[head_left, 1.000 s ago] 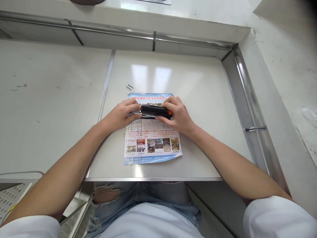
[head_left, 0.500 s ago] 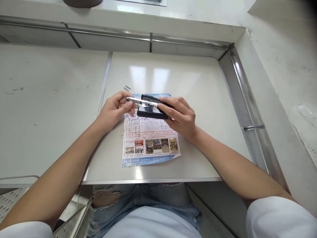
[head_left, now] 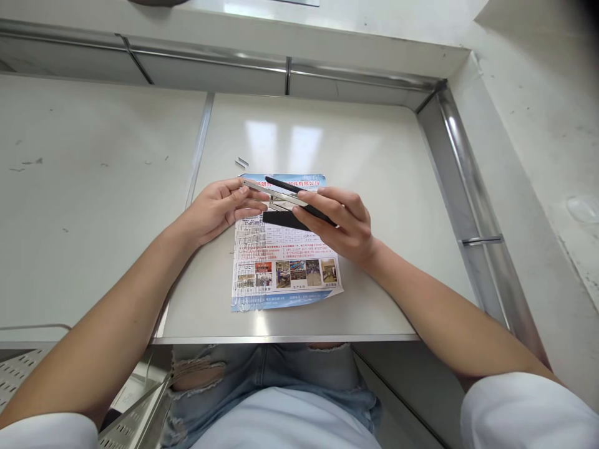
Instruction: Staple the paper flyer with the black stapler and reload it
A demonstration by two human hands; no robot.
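A black stapler with its top swung up and its metal magazine showing is held above a printed sheet. My right hand grips it near the hinge end, thumb and fingers around the body. At the front tip of the magazine, my left hand pinches the metal between thumb and index finger, its other fingers stretched out. Below lies the printed leaflet with photos and a table; many rows of staples run down its left side. Two short strips of staples rest on the table just beyond the leaflet.
The white table has a metal seam left of the leaflet and a metal front edge. A low panel with metal rails borders its back and right. Small scraps lie on the left table section.
The stapler has turned so its side faces me, with the black top and base further apart around the magazine. My left hand's lower fingers have stretched out to the right.
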